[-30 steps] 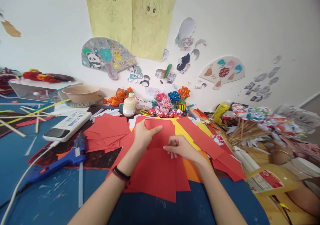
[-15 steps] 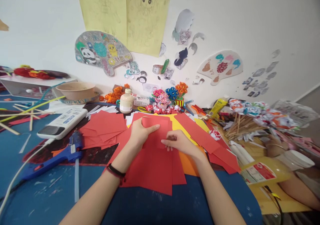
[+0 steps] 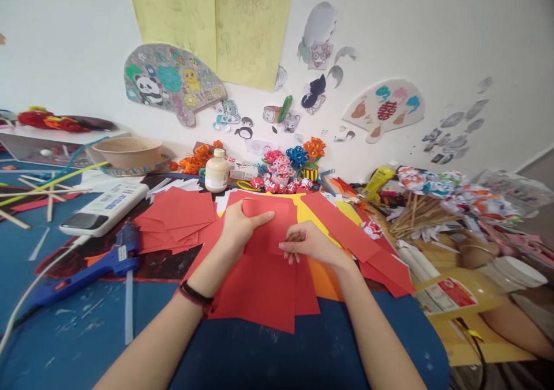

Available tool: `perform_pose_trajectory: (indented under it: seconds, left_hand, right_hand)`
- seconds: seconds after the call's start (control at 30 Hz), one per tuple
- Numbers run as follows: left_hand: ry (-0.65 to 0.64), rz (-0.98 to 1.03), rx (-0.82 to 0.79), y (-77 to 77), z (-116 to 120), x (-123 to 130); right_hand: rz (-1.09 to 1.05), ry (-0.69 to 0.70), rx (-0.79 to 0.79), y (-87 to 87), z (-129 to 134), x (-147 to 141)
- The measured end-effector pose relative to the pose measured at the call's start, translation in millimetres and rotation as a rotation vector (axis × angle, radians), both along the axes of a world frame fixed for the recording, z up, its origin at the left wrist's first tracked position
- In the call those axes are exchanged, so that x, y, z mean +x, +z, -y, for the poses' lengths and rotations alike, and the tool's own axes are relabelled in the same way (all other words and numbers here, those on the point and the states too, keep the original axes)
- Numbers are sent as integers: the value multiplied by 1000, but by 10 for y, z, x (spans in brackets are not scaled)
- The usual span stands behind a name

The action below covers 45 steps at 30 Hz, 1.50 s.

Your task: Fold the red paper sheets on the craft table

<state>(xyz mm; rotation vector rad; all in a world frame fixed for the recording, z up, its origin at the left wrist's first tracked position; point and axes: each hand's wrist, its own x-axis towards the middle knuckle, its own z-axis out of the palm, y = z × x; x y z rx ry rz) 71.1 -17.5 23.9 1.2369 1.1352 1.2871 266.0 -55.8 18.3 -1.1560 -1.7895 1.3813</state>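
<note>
Head view: small red sheet (image 3: 267, 234) is over larger red sheets (image 3: 255, 292).
Left hand (image 3: 239, 225): clamped on its left side, thumb on top, perhaps for steadying it.
Right hand (image 3: 309, 244): fingers near its lower right corner; whether gripping, I cannot tell.

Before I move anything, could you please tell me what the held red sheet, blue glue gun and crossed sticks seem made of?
The red sheet looks like matte paper or thin card: flat and straight-edged. The blue glue gun seems smooth hard plastic, judging by its moulded body. The crossed sticks look like bare wood or bamboo, from their dull straw colour.
</note>
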Motion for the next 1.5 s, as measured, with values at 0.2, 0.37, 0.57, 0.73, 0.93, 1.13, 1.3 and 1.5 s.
perform_pose_trajectory:
  seconds: [0.2,0.37,0.57,0.73,0.93,1.13,1.3,1.5]
  left_hand:
    - [7,35,-58,0,16,3]
    - [16,-51,17,-19,-8,-7]
    - [20,-152,93,-39,-46,-17]
    - [6,-158,106,-35,-47,-22]
    - [2,-122,97,-31,-31,-19]
    - [2,-65,50,-61,19,48]
    - [-24,-36,10,-60,49,74]
    - [-285,6,-82,-23,1,-37]
  right_hand:
    - [-57,24,-49,-36,-19,17]
    - [-24,13,-28,-56,-24,0]
    - [-2,-9,-32,-78,-16,-12]
    - [19,-18,-27,-83,-16,-19]
    - [110,-58,46,-24,6,-48]
    - [204,-234,243,-45,-11,-91]
    - [169,-286,292,-96,-39,-90]
    - [199,-254,280,-119,-95,48]
